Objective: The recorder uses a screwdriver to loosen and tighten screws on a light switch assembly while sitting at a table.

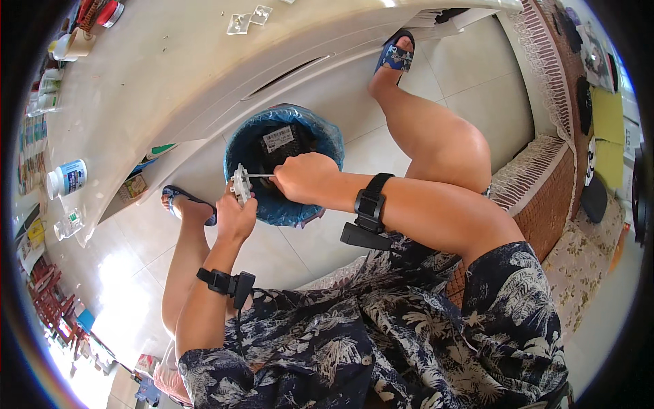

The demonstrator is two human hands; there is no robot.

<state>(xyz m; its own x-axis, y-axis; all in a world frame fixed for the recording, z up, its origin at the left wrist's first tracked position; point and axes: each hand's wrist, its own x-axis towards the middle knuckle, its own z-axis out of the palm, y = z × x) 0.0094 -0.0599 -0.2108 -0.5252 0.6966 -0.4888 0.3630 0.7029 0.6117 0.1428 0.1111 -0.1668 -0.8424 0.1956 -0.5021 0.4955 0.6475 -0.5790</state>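
Note:
Over a bin lined with a blue plastic bag [323,126], my left hand [235,219] grips a small whitish plastic part [240,183] with an uneven outline. My right hand [308,178] is closed round a thin, pale, straight rod [261,176], and its far end meets the plastic part. The rod's other end is hidden in the fist, so its kind does not show. Inside the bin, beyond my hands, lies a dark package with a white label [278,138].
A glossy cream desk [157,82] curves along the far side, its drawer front [286,78] close to the bin. On it stand a white bottle with a blue label [67,178] and small clear packets [238,24]. A fringed, woven-covered seat [531,198] is at right.

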